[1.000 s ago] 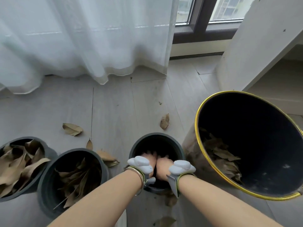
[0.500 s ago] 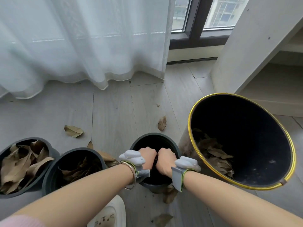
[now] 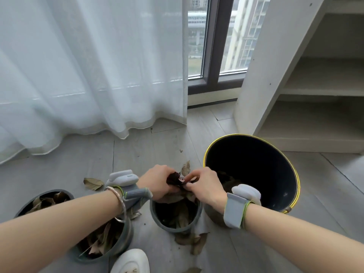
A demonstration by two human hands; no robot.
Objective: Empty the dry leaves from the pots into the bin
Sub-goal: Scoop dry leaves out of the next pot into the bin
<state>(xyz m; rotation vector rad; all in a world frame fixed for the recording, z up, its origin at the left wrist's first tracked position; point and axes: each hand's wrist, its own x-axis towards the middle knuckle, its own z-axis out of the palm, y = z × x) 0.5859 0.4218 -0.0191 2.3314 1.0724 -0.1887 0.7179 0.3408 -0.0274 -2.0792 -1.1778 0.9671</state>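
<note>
A clump of dry leaves (image 3: pixel 175 179) is held above the middle pot (image 3: pixel 175 218), between both hands. The left hand (image 3: pixel 157 182) curls its fingers round the clump from the left; the right hand (image 3: pixel 204 186) pinches it from the right, fingertips meeting the leaves. The clump sits just left of the bin (image 3: pixel 252 172), level with its yellow rim. More leaves remain inside the middle pot, which stands upright on the floor (image 3: pixel 137 154), mouth up, touching or just beside the bin's wall. The bin tilts its mouth toward the camera; a few leaves lie deep inside. Two more pots stand to the left: the near pot (image 3: pixel 110 247) and the far pot (image 3: pixel 39 201), both holding leaves. Loose leaves lie scattered on the floor. A white shoe (image 3: pixel 131 262) at the bottom edge carries faint marks, too blurred to read.
</note>
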